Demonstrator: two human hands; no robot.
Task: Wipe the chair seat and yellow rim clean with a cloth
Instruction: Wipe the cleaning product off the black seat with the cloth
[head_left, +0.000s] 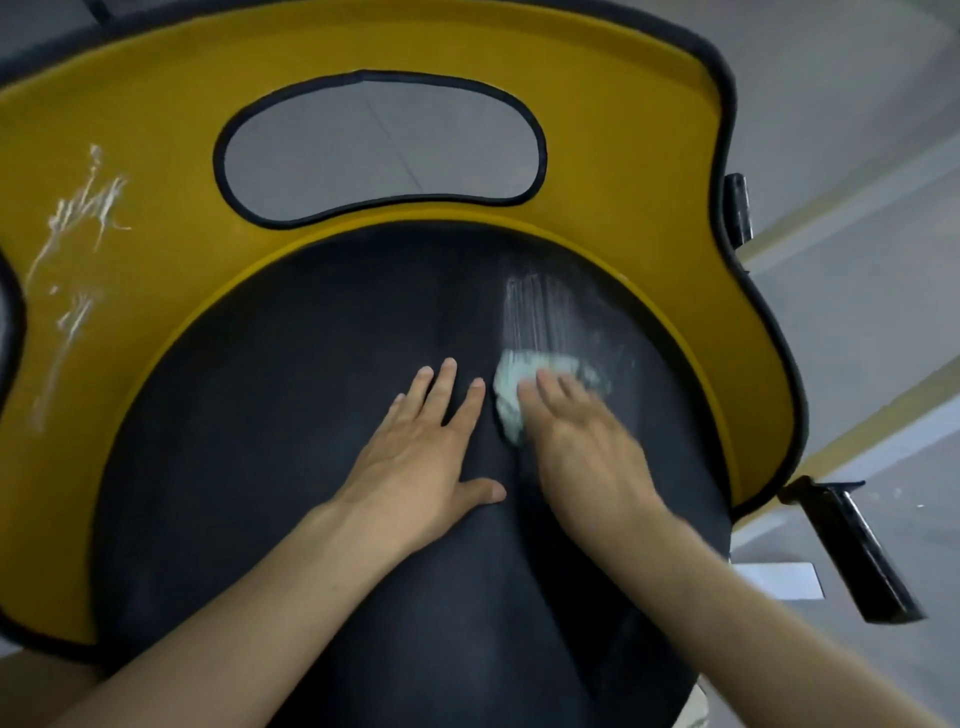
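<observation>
The black chair seat (291, 415) fills the middle of the view, wrapped by a wide yellow rim (156, 171) with dark piping. My left hand (415, 457) rests flat on the seat with its fingers straight. Just to its right, my right hand (587, 447) presses a small pale cloth (511, 395) onto the seat with flat fingers; most of the cloth is hidden under the palm. White streaky smears (550, 317) run from the cloth up toward the rim. More white smears (78, 234) mark the rim's left side.
An oval cut-out (384, 145) in the yellow backrest shows grey floor through it. A black armrest bracket (857, 551) sticks out at the right, with another black fitting (737, 208) higher up. Grey floor with a yellow line (852, 431) lies beyond.
</observation>
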